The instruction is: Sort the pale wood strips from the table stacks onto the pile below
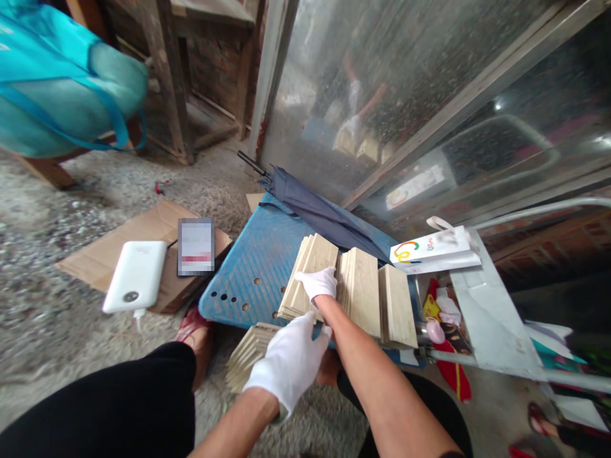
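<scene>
While the gloved right hand [316, 284] rests with curled fingers on the top edges of a stack of pale wooden slats [305, 277] on the blue crate [252, 267] — long axis running away from the person, leaning left — the gloved left hand [291, 359] closes around another fanned bundle [245, 356] just below.
</scene>
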Tool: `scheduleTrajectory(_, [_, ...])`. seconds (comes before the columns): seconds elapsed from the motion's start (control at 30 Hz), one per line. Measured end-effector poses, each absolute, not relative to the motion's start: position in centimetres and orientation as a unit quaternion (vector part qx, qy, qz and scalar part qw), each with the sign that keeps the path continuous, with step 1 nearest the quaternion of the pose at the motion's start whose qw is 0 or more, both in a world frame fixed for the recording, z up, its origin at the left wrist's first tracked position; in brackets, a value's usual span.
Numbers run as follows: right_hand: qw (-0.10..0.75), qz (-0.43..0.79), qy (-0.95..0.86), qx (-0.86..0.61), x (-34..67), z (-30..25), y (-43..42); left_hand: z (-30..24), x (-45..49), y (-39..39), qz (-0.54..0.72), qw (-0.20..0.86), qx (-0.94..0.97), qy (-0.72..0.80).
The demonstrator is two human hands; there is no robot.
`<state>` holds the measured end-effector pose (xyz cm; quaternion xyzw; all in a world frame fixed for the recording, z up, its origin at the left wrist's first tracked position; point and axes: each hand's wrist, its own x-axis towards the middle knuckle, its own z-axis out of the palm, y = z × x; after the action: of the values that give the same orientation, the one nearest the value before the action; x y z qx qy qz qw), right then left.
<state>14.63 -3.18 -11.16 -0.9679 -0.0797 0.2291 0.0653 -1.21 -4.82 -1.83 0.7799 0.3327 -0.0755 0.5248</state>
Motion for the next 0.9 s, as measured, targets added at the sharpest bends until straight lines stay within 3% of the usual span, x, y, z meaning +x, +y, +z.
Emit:
scheduleTrajectory(0.4, [0.055, 0.199, -0.077, -0.975, 13.5, -11.6, -2.2, -3.2, -2.2, -5.8, -0.037, 0.5, 0.81, 0.304])
scheduleTrajectory(0.67, [0.027, 0.254, -0.05, -0.965, 14.6, -13.1, -2.0, -5.2, -4.1, -8.5, -0.142, 0.434, 0.852, 0.255])
scheduleTrajectory(0.9, [0.007, 0.247, -0.063, -0.967, 14.2, -13.2, -1.9, -6.5, -5.2, -12.9, -0.231, 0.367, 0.893, 0.118])
